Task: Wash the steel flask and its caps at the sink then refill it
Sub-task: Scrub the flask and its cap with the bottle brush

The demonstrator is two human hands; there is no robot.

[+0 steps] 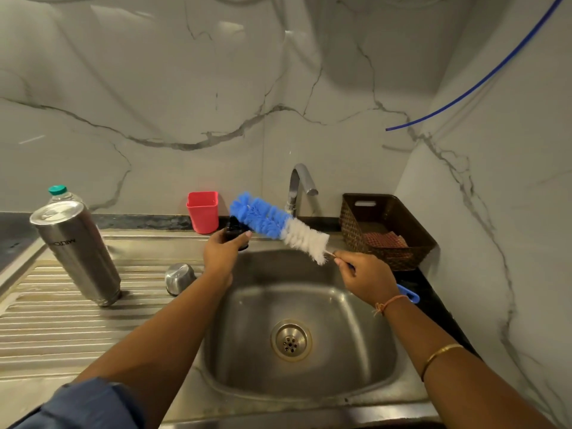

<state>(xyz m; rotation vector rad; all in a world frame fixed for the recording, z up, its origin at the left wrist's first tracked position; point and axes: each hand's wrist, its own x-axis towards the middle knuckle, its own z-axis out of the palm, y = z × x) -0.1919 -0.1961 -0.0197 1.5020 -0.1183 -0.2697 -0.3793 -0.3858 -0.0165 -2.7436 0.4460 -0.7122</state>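
White marble walls (185,103) stand behind a steel sink (340,305). Over the sink's back edge, the left hand (221,257) has its fingers curled round a small black cap (235,233). The right hand (365,277) pinches the thin handle of a long brush (278,222), and the brush's blue end looks to be touching the cap. The steel flask (77,249) stands on the ribbed worktop (62,329) to the left, upside down by its letters, with a round steel cap (179,278) near it. To scrub well, I think the cap should be held tight and turned bit by bit, so the bristles reach every groove. It should stay over the sink, so drips fall in. No water shows at the tap (298,184), so a rinse will be needed after.
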